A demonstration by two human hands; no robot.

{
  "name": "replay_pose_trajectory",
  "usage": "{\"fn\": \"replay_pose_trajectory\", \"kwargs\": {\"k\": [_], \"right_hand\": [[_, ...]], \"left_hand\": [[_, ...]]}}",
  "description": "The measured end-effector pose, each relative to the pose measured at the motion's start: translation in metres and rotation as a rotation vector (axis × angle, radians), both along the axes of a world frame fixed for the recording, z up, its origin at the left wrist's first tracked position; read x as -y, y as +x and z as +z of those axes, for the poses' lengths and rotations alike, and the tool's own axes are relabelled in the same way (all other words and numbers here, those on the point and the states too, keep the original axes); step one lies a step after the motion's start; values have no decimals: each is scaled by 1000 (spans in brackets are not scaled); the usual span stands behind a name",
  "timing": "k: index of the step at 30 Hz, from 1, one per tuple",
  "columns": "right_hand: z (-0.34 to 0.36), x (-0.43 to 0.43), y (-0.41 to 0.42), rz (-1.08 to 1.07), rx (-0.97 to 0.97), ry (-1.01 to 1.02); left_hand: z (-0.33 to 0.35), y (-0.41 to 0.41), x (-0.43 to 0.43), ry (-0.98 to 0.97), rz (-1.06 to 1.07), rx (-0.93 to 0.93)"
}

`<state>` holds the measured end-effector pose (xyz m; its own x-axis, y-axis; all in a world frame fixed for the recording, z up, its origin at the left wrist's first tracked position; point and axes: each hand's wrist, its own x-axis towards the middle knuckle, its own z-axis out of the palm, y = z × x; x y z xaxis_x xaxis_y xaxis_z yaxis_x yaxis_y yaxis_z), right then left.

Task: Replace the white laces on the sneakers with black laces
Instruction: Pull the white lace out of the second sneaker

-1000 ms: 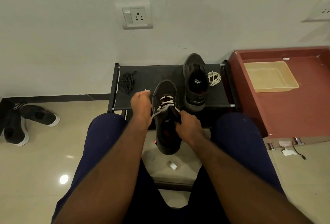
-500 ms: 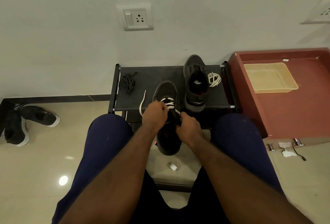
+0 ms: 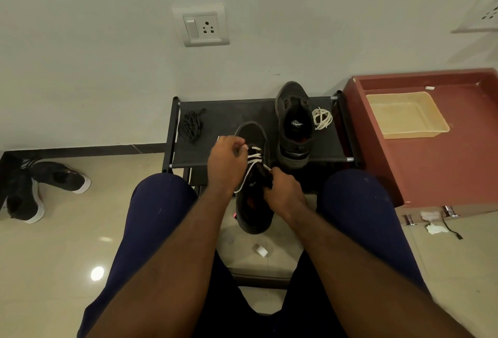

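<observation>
Head view: left hand (image 3: 226, 159) pinches white lace (image 3: 254, 154) (probably) on sneaker (image 3: 252, 132).

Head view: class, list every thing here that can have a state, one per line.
Held sneaker, white lace partly threaded.
Second sneaker, on rack, no lace visible.
Loose white lace, coiled on rack.
Black laces, bundled, unused.
Left hand, pinches the white lace.
Right hand, grips held sneaker.

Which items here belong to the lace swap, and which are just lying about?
Job: held sneaker; white lace, pinched by left hand; right hand; second sneaker; white lace coil; black lace bundle.
Lying about: floor shoes; beige tray; wall socket; paper scrap.
</observation>
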<state>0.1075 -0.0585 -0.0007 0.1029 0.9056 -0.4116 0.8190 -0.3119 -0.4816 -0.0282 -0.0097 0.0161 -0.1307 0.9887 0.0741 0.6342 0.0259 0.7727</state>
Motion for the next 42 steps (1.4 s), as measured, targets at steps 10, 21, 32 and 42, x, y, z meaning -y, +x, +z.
{"fn": "replay_pose_trajectory", "kwargs": {"k": [10, 21, 32, 42], "right_hand": [[0, 2, 0, -4, -13, 9], [1, 1, -1, -16, -20, -9], [1, 4, -1, -5, -10, -2], [1, 4, -1, -7, 1, -14]], "left_hand": [[-17, 9, 5, -237, -88, -90], [4, 2, 5, 61, 57, -48], [-20, 9, 11, -214, -268, -415], [-22, 12, 9, -110, 67, 10]]}}
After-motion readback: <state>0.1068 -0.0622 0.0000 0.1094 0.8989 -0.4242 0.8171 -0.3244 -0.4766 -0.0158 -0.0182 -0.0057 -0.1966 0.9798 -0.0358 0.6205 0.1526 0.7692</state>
